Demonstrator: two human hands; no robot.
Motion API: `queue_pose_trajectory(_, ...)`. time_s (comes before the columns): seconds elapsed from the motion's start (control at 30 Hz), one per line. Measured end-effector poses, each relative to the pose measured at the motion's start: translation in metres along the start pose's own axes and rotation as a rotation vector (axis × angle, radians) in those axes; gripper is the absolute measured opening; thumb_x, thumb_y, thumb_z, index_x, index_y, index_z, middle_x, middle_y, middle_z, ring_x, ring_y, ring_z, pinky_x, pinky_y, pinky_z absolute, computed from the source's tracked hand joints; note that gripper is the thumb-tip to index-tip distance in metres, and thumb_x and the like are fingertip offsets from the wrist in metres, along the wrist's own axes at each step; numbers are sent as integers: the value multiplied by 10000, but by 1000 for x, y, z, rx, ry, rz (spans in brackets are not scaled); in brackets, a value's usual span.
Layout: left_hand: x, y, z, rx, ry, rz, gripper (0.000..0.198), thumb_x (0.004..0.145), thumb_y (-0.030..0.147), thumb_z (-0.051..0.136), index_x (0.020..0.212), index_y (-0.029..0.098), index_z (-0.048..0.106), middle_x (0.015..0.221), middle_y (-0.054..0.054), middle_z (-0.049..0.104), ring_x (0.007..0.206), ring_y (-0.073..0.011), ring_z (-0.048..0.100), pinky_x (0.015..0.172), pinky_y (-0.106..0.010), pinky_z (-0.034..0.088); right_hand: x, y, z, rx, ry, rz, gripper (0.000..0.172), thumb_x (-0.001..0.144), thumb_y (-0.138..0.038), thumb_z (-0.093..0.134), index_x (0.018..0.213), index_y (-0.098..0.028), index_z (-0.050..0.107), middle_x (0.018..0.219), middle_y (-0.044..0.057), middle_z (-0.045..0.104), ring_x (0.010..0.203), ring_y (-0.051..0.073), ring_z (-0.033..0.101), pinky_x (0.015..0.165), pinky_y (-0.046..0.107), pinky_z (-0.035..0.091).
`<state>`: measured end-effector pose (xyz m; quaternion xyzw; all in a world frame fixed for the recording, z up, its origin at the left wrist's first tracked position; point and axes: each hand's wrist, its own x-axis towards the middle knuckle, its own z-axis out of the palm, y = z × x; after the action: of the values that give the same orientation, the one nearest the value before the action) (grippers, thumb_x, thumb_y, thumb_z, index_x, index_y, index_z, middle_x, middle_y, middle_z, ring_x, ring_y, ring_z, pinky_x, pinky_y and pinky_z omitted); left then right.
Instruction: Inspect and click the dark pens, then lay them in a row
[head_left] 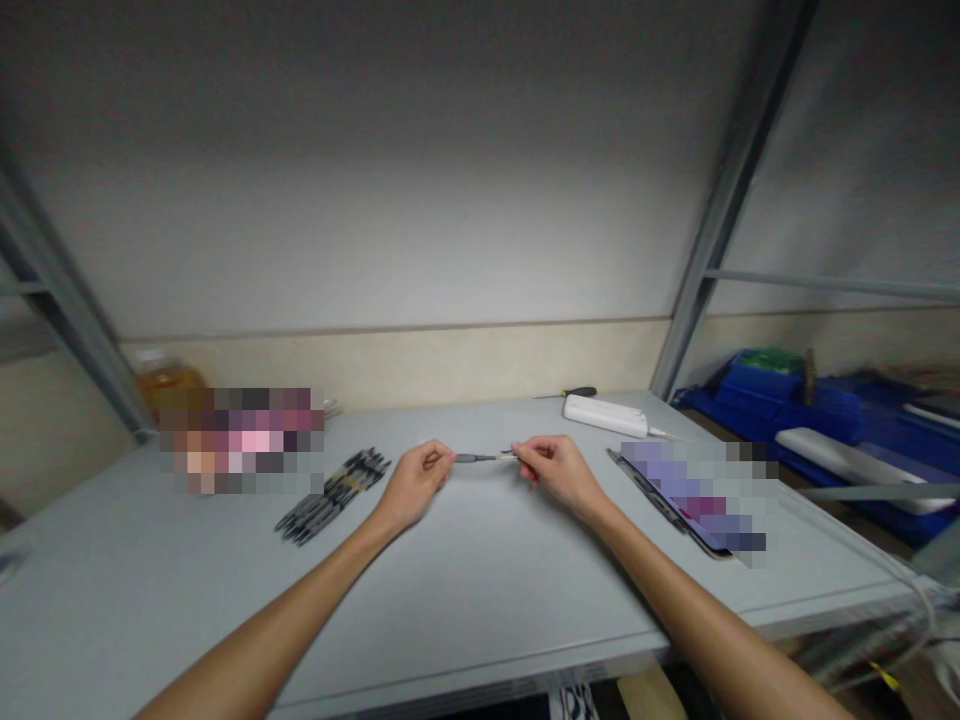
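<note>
In the middle of the table, both my hands hold a slim dark grey pen (474,458) level above the surface. My left hand (417,484) is closed, its fingertips pinching the thicker grey end. My right hand (553,470) pinches the opposite end, where a thin pale section shows and a small dark piece pokes out of the fingers. Whether that piece is separate from the pen, I cannot tell. Left of my left hand lies a pile of several similar dark pens (334,495), with yellowish bands near their middles.
At the back right lie a white power strip (606,415) and a screwdriver (579,392). A flat dark-edged object (660,495), partly blurred out, lies on the right. Blurred items and a bottle (169,380) stand back left. Blue bins (757,395) sit beyond the metal frame.
</note>
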<state>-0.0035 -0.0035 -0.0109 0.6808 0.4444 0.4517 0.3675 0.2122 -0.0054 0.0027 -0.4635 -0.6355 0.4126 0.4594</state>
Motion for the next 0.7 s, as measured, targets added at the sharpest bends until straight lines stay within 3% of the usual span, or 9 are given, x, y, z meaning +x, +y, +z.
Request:
queue_pose_trajectory(0.17,3,-2,0,-122,74,30,273,674,410,635,738,154,563,627,10,547,601,-111,505,581,-214,378,0,0,0,-232,-54,7,524,798,-527,435,474,-133,555,367,-34,378,364,63,312,383,204,245)
queue_pose_trajectory(0.27,5,-1,0,-243,124,-6,278,644,397,667,722,153,559,607,14,564,584,-104,521,600,-222,398,1,1,-2,-136,-51,-30,438,788,-517,464,740,-122,647,514,-11,498,432,81,409,378,185,297)
queue_pose_trajectory(0.37,6,-2,-3,-359,154,-69,292,610,385,700,705,149,556,610,15,582,565,-89,520,604,-221,409,3,0,-5,-55,-12,-103,438,706,-461,597,1016,-151,610,693,14,568,569,115,499,418,187,380)
queue_pose_trajectory(0.47,6,-3,-4,-424,143,-116,299,585,369,721,697,145,559,600,19,582,561,-82,520,598,-213,412,3,0,-6,-123,0,-114,345,727,-455,578,829,-134,653,649,19,571,529,103,479,457,203,394)
queue_pose_trajectory(0.6,5,-1,-2,-417,107,-113,296,584,363,725,696,140,565,608,7,595,565,-87,529,591,-214,410,2,-1,-5,-162,-36,-19,526,820,-533,399,541,-129,588,432,-5,468,391,77,392,414,205,330)
queue_pose_trajectory(0.7,4,1,-2,-415,103,-114,308,583,377,722,702,140,566,611,6,594,566,-88,529,594,-217,411,2,-2,-5,-103,-37,-32,483,798,-548,425,663,-130,626,499,0,509,434,92,436,400,202,339)
